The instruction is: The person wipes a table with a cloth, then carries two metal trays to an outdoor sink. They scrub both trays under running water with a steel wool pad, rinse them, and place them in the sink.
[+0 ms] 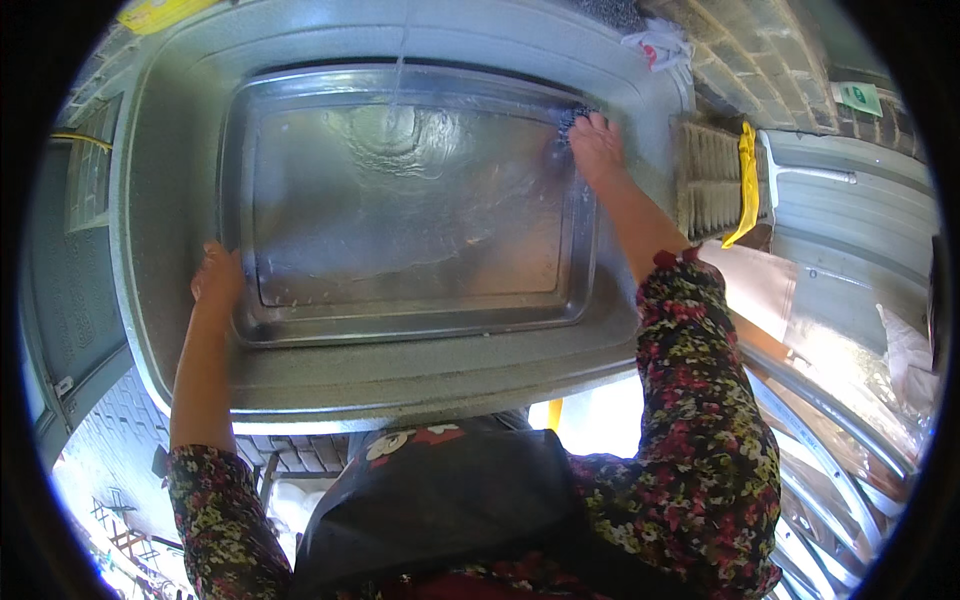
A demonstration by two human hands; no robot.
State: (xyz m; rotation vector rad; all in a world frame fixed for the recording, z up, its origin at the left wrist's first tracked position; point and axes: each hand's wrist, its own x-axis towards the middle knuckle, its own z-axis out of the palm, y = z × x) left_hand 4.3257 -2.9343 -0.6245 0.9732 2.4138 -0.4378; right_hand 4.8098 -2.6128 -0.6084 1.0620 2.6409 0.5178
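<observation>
A large rectangular metal tray (420,334) lies in a wide grey basin (435,382). Water falls in a thin stream (401,60) onto the far part of the tray and ripples over its bottom. My left hand (218,276) grips the tray's left rim, its fingers partly hidden. At the tray's far right corner, my right hand (598,146) presses a dark metallic scouring pad (571,126) against the inner edge.
A crumpled whitish plastic bag (660,45) lies on the basin's far right rim. Right of the basin are a yellow strip (744,187), a brush-like slatted object (705,176) and curved metal rims (817,442). A yellow object (161,13) is at the far left.
</observation>
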